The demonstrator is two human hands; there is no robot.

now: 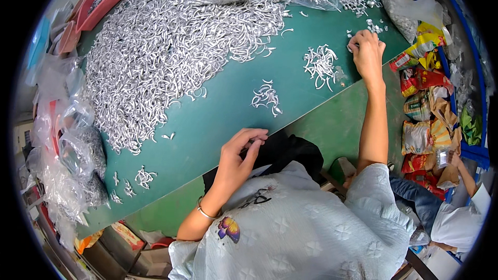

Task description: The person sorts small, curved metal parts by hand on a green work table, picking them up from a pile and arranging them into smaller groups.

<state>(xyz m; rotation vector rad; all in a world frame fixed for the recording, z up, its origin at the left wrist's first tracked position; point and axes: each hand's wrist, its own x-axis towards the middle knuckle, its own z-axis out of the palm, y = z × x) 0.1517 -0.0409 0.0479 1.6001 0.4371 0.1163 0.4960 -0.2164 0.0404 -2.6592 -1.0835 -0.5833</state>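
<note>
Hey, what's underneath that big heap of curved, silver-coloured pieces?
A flat green tabletop borders the heap and likely continues beneath it; whatever else lies under the layered pieces is covered and cannot be seen.

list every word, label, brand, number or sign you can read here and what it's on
Nothing legible to quote:
Red bag at right: print too small to read.
Yellow bag above it: print too small and blurred.
Shirt: dark squiggle near the butterfly; can't tell if it's lettering.
Metal pieces, green table: no lettering visible.
</note>
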